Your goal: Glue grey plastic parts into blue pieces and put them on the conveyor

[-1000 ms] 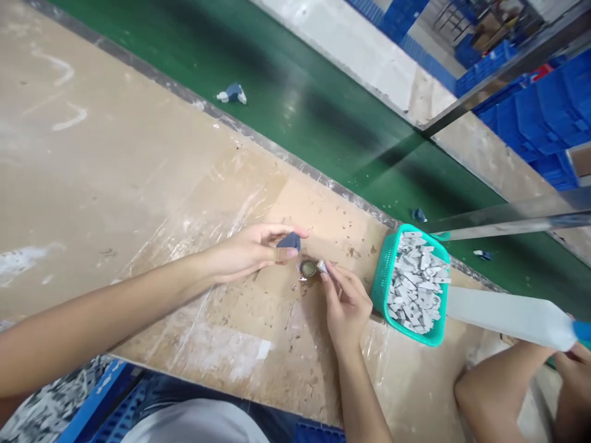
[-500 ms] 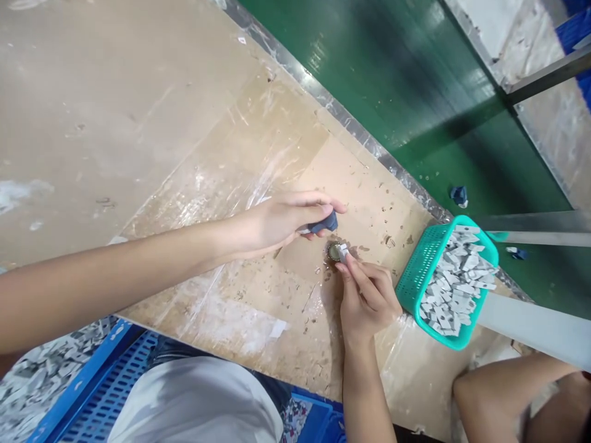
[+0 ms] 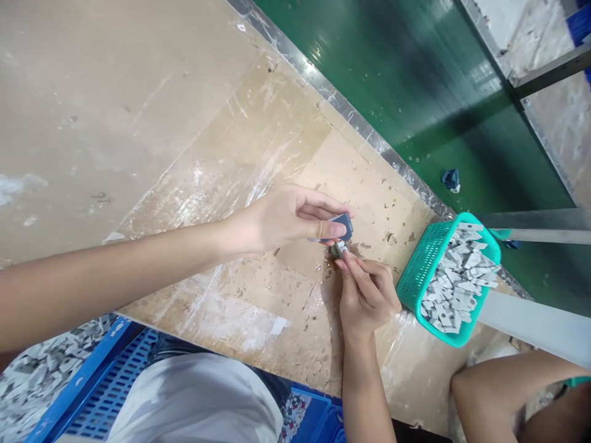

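L hand [image 3: 295, 218] grip closed, thumb + fingers on dk blue pc [image 3: 347, 223], over bench [image 3: 138, 123]. R hand [image 3: 369, 298] grip pinched on small lt grey pc [image 3: 341, 247], nr side of blue pc, by round dish [image 3: 333, 251] (partly hidden); can't tell if pcs touch. Green basket [image 3: 422, 255] of grey pcs just R of R hand. 2nd blue pc [image 3: 451, 179] on green strip [image 3: 369, 80].

I can't make out any words, numbers or brands from here. Neither the turquoise rectangular plastic basket [image 3: 421, 261] nor the blue perforated plastic crate [image 3: 111, 387] shows me a readable label.
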Available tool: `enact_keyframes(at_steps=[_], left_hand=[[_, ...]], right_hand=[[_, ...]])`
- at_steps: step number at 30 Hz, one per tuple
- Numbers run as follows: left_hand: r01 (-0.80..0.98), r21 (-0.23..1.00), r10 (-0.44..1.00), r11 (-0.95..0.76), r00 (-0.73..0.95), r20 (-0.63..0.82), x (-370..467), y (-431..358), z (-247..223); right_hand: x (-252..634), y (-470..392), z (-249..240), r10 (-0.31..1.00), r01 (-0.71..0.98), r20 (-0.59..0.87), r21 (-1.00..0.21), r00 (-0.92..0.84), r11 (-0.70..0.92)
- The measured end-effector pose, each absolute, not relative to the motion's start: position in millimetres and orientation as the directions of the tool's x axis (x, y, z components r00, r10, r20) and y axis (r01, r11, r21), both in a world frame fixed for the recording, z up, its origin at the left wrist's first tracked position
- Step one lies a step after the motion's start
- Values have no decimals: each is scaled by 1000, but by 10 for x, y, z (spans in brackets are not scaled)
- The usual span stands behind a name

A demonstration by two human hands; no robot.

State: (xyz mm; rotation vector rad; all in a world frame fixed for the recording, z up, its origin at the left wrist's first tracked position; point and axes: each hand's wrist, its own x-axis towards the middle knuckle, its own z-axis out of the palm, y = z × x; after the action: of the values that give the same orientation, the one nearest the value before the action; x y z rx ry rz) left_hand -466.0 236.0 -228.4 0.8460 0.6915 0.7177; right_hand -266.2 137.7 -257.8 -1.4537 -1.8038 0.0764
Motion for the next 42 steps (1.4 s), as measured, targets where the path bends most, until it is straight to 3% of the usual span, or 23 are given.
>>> enact_keyframes(at_steps=[19, 29, 42], left_hand=[[-204, 900, 797, 386, 564, -214, -4674, 2324, -2285], [-47, 868, 697, 494, 618, -363, -4599, 2131, -2232], [-193, 811, 655, 552, 703, -278, -4536, 2032, -2192]], right_hand=[[-2659, 1381, -2551, 829, 792, 559, -519, 30, 321], [-2732, 1348, -2274, 800, 583, 532, -755, 279, 299], [-2796, 1292, -2173, 870, 444, 463, -824, 169, 353]])
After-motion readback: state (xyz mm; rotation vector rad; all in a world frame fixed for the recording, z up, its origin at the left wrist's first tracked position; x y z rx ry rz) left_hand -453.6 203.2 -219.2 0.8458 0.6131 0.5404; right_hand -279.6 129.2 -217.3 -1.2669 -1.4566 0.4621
